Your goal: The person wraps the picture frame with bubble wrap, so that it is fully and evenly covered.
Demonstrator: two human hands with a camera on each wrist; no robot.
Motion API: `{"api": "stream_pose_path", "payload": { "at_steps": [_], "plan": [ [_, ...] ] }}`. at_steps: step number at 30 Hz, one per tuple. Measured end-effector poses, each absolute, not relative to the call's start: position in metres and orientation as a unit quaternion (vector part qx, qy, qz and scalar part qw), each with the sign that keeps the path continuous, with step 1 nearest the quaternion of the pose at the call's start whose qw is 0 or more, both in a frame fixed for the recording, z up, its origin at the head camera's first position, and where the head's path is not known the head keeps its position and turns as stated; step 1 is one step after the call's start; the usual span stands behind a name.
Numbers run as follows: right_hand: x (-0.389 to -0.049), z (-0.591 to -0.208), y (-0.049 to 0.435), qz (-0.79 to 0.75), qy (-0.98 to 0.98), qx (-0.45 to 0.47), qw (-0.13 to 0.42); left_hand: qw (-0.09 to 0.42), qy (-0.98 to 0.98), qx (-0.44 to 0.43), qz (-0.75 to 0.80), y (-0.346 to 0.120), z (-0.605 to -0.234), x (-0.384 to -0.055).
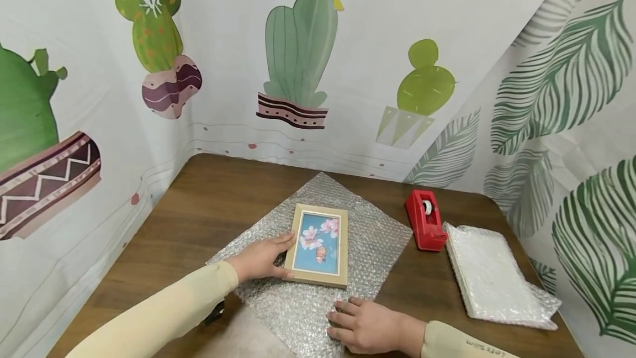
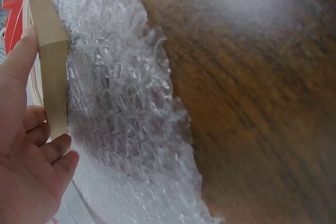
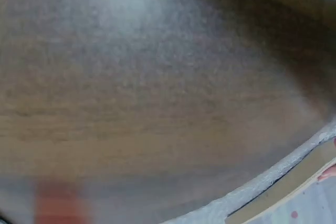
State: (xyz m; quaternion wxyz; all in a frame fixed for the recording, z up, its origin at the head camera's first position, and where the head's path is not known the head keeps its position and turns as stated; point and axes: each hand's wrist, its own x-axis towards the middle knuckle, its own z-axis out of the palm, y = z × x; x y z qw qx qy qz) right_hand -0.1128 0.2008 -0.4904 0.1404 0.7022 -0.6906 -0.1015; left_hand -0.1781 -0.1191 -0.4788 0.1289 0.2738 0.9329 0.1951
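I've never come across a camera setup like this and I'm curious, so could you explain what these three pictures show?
There's no machine here: these are a person's own two hands. The wide picture comes from a camera on the head, looking forward and down. The other two come from cameras on the wrists; the right one is mostly blurred tabletop.

On the wooden table lies a sheet of bubble wrap, with a picture frame on top. To the right are a red tape dispenser and a flat package in bubble wrap.

The left hand holds the frame at its left side. The right hand is at the near part of the sheet, with its fingers over it.
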Motion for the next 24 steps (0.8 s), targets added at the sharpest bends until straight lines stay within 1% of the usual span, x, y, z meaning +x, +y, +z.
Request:
{"api": "stream_pose_path", "payload": {
  "at_steps": [2, 4, 6, 8, 15, 18, 20, 24],
  "plan": [
    [-0.111, -0.493, 0.198, -0.073, -0.695, 0.694, 0.172, 0.134, 0.933, 0.268, 0.198, -0.119, -0.479, -0.178],
    [-0.111, -0.494, 0.195, -0.016, -0.709, 0.679, 0.190, 0.138, 0.933, 0.266, 0.200, -0.120, -0.479, -0.178],
    [-0.110, -0.495, 0.189, 0.057, -0.731, 0.652, 0.194, 0.140, 0.931, 0.270, 0.202, -0.121, -0.478, -0.177],
    [-0.108, -0.493, 0.184, 0.136, -0.757, 0.613, 0.182, 0.143, 0.929, 0.272, 0.205, -0.121, -0.478, -0.177],
    [-0.109, -0.480, 0.170, 0.276, -0.836, 0.460, 0.114, 0.165, 0.926, 0.260, 0.219, -0.121, -0.474, -0.177],
    [-0.115, -0.472, 0.166, 0.354, -0.862, 0.355, 0.077, 0.172, 0.922, 0.264, 0.224, -0.120, -0.476, -0.179],
    [-0.122, -0.467, 0.164, 0.404, -0.870, 0.280, 0.043, 0.172, 0.921, 0.263, 0.228, -0.120, -0.478, -0.182],
    [-0.139, -0.459, 0.160, 0.451, -0.877, 0.164, -0.018, 0.171, 0.922, 0.265, 0.225, -0.121, -0.480, -0.189]
  ]
}}
